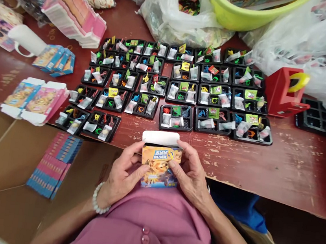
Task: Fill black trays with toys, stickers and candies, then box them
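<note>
Between my hands is a small printed cardboard box [159, 173], orange and blue, held close to my body at the table's front edge. Its white top flap [161, 138] stands up, and a dark edge shows just inside the opening. My left hand [128, 171] grips the box's left side, thumb on the printed face. On the other side, my right hand [190, 173] holds it with the thumb across the front. Just beyond lie rows of black compartment trays [176, 119] filled with small toys, rings and wrapped sweets.
Flat open boxes [36, 100], closed blue boxes [54, 59], a white mug [27, 40] and a pink stack [75, 12] lie left. A red tape dispenser [282, 93] stands right, near stacked black trays [316, 117]. Behind are plastic bags [164, 15] and a yellow-green basin [237, 20]. A carton [5, 150] holds packed boxes.
</note>
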A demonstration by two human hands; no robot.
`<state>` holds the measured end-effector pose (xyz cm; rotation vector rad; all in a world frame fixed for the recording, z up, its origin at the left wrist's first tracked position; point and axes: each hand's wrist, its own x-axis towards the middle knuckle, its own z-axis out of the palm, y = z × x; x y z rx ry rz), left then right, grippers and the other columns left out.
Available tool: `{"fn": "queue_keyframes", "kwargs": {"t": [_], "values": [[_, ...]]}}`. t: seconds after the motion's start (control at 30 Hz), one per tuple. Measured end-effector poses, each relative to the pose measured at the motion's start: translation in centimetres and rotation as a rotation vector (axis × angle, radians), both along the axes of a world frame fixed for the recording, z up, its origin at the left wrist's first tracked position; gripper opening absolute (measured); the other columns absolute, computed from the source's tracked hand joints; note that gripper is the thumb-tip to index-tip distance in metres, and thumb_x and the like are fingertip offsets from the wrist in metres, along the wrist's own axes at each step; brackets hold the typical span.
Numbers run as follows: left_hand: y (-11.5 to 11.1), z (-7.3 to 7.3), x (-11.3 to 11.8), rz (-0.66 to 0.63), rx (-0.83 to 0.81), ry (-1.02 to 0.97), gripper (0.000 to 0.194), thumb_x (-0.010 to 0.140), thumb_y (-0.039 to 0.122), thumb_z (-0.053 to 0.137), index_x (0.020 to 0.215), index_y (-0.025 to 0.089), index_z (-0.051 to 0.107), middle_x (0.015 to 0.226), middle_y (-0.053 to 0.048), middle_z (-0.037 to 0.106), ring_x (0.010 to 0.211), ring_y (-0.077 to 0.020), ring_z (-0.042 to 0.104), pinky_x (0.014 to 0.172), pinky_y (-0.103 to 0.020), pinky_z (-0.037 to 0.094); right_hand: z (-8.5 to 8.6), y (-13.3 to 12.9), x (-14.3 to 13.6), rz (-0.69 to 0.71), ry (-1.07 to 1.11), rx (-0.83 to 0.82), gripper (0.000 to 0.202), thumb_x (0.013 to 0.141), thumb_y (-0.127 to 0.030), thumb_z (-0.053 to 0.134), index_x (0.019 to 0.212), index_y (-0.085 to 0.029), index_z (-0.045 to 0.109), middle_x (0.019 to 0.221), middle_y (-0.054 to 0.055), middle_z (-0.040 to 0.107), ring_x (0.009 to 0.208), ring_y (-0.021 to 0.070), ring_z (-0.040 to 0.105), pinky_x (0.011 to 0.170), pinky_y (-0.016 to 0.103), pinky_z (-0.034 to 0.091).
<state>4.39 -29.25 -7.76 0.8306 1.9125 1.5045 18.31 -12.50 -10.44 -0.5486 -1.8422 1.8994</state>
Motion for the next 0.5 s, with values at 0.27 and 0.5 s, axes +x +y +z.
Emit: {"fn": "queue_keyframes", "kwargs": {"t": [0.27, 0.5], "values": [[3.4, 2.2, -2.2, -0.036, 0.151, 0.262, 0.007, 0.09, 0.017, 0.072, 0.089, 0.02, 0.066, 0.091, -0.001, 0.067, 0.082, -0.0121, 0.066, 0.069, -0.02, 0.055, 2.3, 2.8, 0.0, -0.086, 0.012, 0.169, 0.021, 0.1, -0.041, 0.063, 0.094, -0.025, 0.075, 0.105, 0.007, 0.067, 0.099, 0.022, 0.066, 0.086, 0.038, 0.057], [4.2, 2.5, -1.7, 0.084, 0.174, 0.15, 0.036, 0.084, 0.022, 0.079, 0.117, 0.021, 0.065, 0.094, -0.003, 0.073, 0.081, -0.0146, 0.072, 0.073, -0.025, 0.059, 2.7, 3.0, -0.2, -0.086, 0.061, -0.064, 0.025, 0.091, -0.042, 0.077, 0.111, -0.029, 0.07, 0.089, 0.0, 0.065, 0.074, 0.0153, 0.063, 0.063, 0.027, 0.056]]}}
